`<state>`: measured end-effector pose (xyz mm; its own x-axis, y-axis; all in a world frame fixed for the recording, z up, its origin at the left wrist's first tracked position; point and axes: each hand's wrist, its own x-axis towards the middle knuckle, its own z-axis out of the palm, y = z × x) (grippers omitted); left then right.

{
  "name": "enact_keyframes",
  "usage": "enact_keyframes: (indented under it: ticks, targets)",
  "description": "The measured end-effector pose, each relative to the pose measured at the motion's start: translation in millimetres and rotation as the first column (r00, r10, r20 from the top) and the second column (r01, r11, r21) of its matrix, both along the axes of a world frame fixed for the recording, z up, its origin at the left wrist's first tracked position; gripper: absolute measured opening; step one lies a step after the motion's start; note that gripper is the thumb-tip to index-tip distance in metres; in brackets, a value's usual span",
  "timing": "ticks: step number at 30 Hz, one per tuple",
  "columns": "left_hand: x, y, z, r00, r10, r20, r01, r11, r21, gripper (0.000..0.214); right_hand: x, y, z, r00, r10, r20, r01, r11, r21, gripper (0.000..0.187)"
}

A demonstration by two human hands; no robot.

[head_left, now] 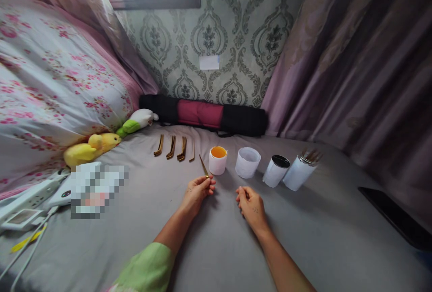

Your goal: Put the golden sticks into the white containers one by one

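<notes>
My left hand (198, 191) pinches a thin gold-coloured utensil (203, 165) that points up and away, just left of a white cup with an orange inside (218, 160). My right hand (250, 204) rests on the grey sheet with its fingers curled and nothing visible in it, in front of a white empty cup (247, 162). Further right stand a white cup with a dark inside (276, 170) and a white cup holding several gold utensils (300, 171). More gold utensils (172, 147) lie in a row on the sheet, left of the cups.
A black and maroon rolled bag (204, 116) lies against the wall. Yellow (90, 147) and green-white (137, 121) soft toys sit by a floral pillow (50, 85) at left. A power strip and cables (27, 199) lie at the near left, a dark flat device (394, 217) at right.
</notes>
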<state>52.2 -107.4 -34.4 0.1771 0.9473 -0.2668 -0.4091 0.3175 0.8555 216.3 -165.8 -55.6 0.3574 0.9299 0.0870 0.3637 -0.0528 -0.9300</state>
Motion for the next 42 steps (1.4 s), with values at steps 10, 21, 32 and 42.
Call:
enact_keyframes:
  ticks: [10, 21, 32, 42]
  targets:
    - [2.5, -11.1, -2.8, 0.989, 0.041, -0.143, -0.020, 0.990, 0.142, 0.037, -0.5, -0.7, 1.7, 1.000, -0.002, -0.023, 0.002, 1.000, 0.003, 0.037]
    - [1.8, -13.5, -3.3, 0.945, 0.118, -0.304, -0.013, 0.945, 0.326, 0.042, -0.8, -2.4, 1.6, 1.000, 0.004, -0.031, -0.003, 1.000, 0.008, 0.037]
    - [1.9, -19.9, -4.5, 0.869, 0.243, -0.431, 0.022, 0.851, 0.524, 0.029, -0.4, -2.5, 4.1, 0.998, 0.008, -0.064, -0.009, 1.000, -0.015, 0.041]
    - [2.2, -27.5, 5.3, 0.787, 0.272, -0.554, 0.208, 0.728, 0.653, 0.027, -1.3, -1.7, 3.3, 0.994, 0.017, -0.111, -0.017, 1.000, 0.004, 0.040]
